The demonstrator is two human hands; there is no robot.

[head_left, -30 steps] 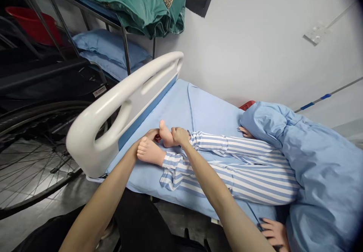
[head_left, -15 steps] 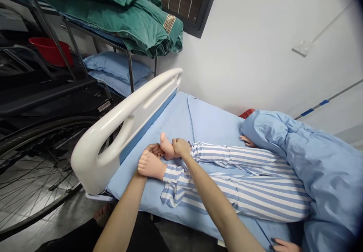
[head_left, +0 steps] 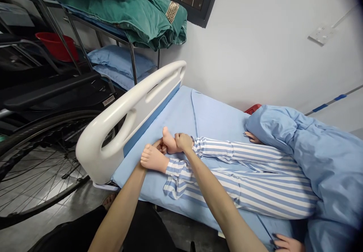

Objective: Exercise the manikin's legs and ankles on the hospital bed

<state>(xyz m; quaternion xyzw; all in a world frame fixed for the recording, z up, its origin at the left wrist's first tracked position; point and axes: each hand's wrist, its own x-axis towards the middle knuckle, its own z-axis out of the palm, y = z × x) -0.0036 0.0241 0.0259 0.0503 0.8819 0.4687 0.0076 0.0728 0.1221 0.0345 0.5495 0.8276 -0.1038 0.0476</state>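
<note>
A figure that looks like a manikin lies on the bed, in blue-and-white striped trousers (head_left: 249,187). My right hand (head_left: 184,141) is wrapped over the ankle of its far foot (head_left: 168,140), just below the trouser cuff. My left hand (head_left: 160,145) reaches behind the near foot (head_left: 154,158), fingers curled against the heel and sole of the far one; the near foot hides part of this hand. The near foot rests by my left wrist, toes up. A blue quilt (head_left: 334,161) covers the upper body, and the manikin's hands (head_left: 287,243) show at the quilt's edges.
A white footboard (head_left: 133,108) with grip openings stands left of the feet. Beyond it are a wheelchair (head_left: 65,150), a red bucket (head_left: 58,47) and a rack with a green quilt (head_left: 147,21) above blue pillows (head_left: 119,61). A wall (head_left: 249,47) runs along the bed's far side.
My left hand's fingers, earlier stretched out beside the far heel, are now curled against it. My right hand keeps its hold on the ankle. The view has shifted slightly.
</note>
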